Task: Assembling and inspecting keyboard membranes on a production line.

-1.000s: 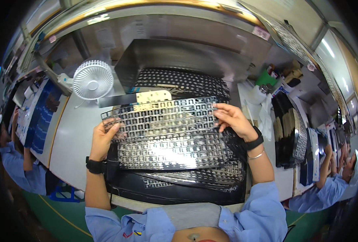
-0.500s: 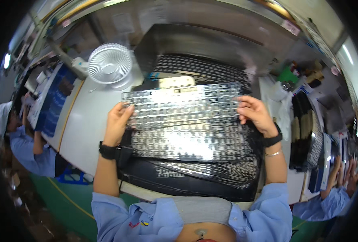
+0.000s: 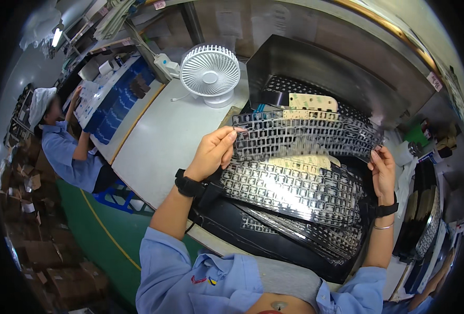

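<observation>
A thin dark keyboard-shaped sheet (image 3: 300, 135) full of rectangular cutouts is held up between my hands, bowed slightly along its length. My left hand (image 3: 211, 153) pinches its left end between thumb and fingers. At its right end, my right hand (image 3: 382, 170) grips the corner. Beneath it lies a shiny keyboard sheet (image 3: 289, 193) reflecting light, on top of more loosely stacked keyboard sheets (image 3: 315, 238). Cream-coloured backing pieces (image 3: 313, 102) show behind and under the held sheet. All of these rest in a black tray (image 3: 232, 222).
A white fan (image 3: 210, 77) stands on the white table (image 3: 153, 141) to the left. A dark metal panel (image 3: 326, 68) rises behind the tray. Further left, a co-worker (image 3: 67, 141) sits by a blue-covered bench. Stacked dark sheets (image 3: 417, 214) stand at the right.
My view has turned left, so the scene sits further right. The held sheet now bows and tilts down at its right end, still in both hands.
</observation>
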The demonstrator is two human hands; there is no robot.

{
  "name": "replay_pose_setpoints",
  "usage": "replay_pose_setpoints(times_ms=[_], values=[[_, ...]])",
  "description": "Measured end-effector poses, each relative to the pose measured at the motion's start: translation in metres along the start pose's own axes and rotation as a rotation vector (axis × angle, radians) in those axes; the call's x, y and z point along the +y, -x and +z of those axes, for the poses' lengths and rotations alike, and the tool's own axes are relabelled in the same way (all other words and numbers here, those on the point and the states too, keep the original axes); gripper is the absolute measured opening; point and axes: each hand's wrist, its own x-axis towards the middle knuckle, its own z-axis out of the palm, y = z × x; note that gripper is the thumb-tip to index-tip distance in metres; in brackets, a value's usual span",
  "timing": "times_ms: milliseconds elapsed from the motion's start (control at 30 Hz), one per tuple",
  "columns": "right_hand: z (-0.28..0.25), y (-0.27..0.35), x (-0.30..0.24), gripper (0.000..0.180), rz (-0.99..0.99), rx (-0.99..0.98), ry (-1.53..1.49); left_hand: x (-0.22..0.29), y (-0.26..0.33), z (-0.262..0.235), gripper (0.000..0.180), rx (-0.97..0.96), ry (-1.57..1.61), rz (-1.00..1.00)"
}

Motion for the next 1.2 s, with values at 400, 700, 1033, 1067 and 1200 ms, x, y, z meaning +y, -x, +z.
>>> replay_pose_setpoints(times_ms=[400, 700, 1033, 1067, 1200], values=[[-0.007, -0.003, 0.004, 0.026, -0.105, -0.034, 0.313, -0.007, -0.008, 0.011, 0.048, 0.166, -0.1, 0.135], [0.0, -0.012, -0.009, 0.027, 0.12, 0.006, 0.083, 0.003, -0.008, 0.013, 0.051, 0.209, 0.046, 0.058], [0.025, -0.012, -0.021, 0.031, 0.127, -0.12, 0.231, 0.004, -0.001, 0.0, 0.047, 0.007, -0.539, 0.101], [0.025, -0.002, -0.023, 0.045, 0.058, -0.343, 0.392, 0.008, 0.003, 0.002, 0.052, -0.128, -0.759, 0.087], [0.039, 0.023, -0.037, 0.075, -0.118, -0.781, 1.038, 0.003, 0.006, 0.005, 0.059, -0.143, -0.969, 0.123]])
